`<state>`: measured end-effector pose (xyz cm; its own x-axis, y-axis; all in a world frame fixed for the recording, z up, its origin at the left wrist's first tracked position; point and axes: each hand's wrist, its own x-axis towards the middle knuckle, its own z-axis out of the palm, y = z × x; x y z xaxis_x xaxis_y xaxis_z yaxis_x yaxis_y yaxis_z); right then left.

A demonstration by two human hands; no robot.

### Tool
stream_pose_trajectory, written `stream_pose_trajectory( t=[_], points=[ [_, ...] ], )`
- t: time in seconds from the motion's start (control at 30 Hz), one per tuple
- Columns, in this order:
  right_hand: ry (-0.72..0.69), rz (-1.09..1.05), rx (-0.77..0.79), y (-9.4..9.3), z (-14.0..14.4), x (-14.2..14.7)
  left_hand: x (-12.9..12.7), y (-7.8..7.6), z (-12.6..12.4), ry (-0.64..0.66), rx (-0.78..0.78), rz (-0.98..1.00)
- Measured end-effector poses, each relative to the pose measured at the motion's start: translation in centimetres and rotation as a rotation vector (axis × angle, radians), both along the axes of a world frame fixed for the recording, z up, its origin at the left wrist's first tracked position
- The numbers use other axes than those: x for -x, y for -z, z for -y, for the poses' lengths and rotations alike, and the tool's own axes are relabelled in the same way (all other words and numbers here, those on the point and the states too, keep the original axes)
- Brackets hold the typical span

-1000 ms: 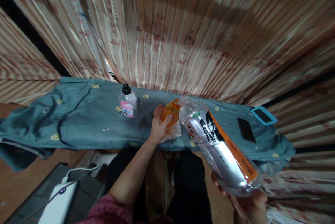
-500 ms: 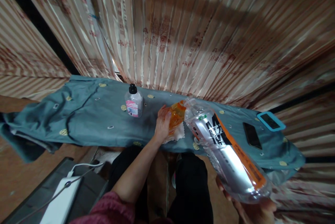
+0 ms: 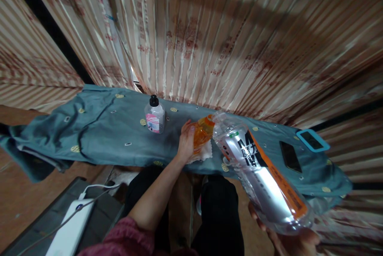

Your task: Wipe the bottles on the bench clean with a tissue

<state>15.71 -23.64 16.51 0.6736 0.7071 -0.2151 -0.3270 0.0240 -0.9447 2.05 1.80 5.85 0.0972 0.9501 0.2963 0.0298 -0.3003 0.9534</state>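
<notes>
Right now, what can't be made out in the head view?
- Right hand: cut off by the bottom edge, mostly behind the big bottle.
- Orange bottle: its mouth hidden by the big bottle's neck; whether liquid flows cannot be told.
- Cloth under it: mostly covered by the left hand.
- Small bottle: label print too small to read.
- Power bank: cut off by the bottom edge.

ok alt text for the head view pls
The right hand tips a large clear bottle mouth-first toward a small orange bottle gripped by the left hand on a blue cloth.
</notes>
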Motion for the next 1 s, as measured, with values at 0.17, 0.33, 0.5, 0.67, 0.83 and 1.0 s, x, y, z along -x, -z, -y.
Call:
stream_pose_trajectory(
  t=[0.17,0.33,0.5,0.67,0.83,1.0],
  points=[
    [0.012,-0.051,0.008,-0.52,-0.27,0.24,0.17,0.07,-0.05,0.032,-0.029,-0.005],
    [-0.006,-0.062,0.007,-0.85,-0.55,0.39,0.44,-0.26,0.06,0.087,-0.061,-0.053],
    [0.046,-0.134,0.019,-0.44,-0.06,0.34,0.64,-0.71,0.41,0.101,-0.108,-0.150],
    [0.012,-0.076,-0.001,0.08,0.42,-0.11,0.41,-0.84,0.39,0.073,-0.136,-0.221],
    [0.009,-0.130,-0.003,-0.21,0.35,-0.21,0.13,-0.53,0.21,0.045,-0.127,-0.226],
    [-0.030,-0.149,-0.012,-0.72,0.38,-0.10,-0.01,-0.27,0.06,0.037,-0.123,-0.225]
  ],
)
